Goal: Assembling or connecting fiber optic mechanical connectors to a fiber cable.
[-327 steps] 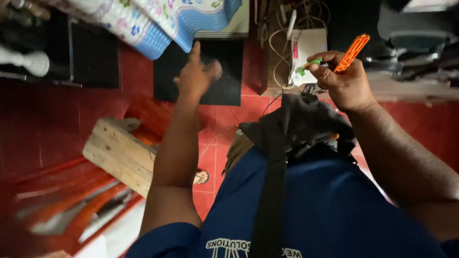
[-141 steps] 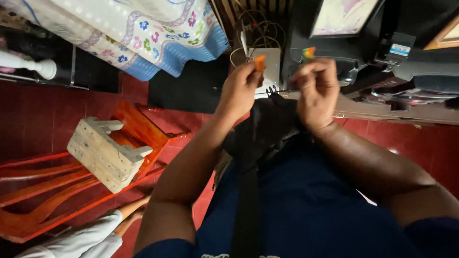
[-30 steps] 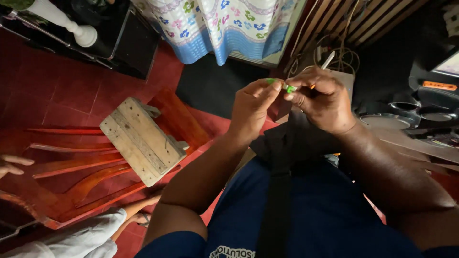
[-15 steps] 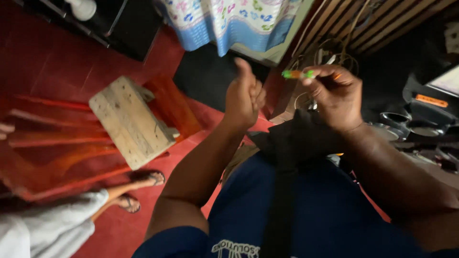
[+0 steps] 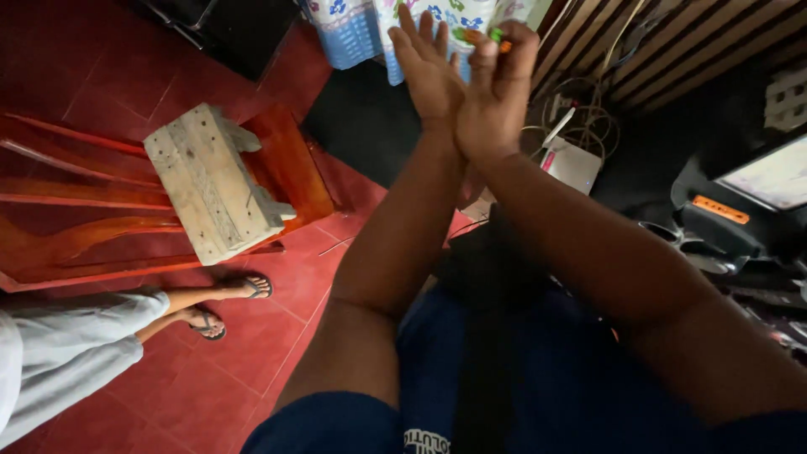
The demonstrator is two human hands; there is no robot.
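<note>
Both my arms are raised in front of me with the heels of the hands pressed together. My left hand (image 5: 427,65) is flat and empty, fingers spread and pointing up. My right hand (image 5: 494,88) is curled around a small orange tool with a green end (image 5: 496,37), held at the fingertips near the top of the view. A dark bag with a strap (image 5: 496,286) hangs against my blue shirt below the hands.
A pale wooden stool (image 5: 210,181) rests on a red wooden bench (image 5: 76,235) at left. Another person's sandalled feet (image 5: 227,303) and grey trouser leg stand on the red tiled floor. A white box with coiled cables (image 5: 576,160) and a flowered cloth (image 5: 437,17) lie beyond.
Both hands have risen higher and come together at the wrists. The left hand has opened flat against the right. The view has tilted, showing the stool and the other person's feet more fully.
</note>
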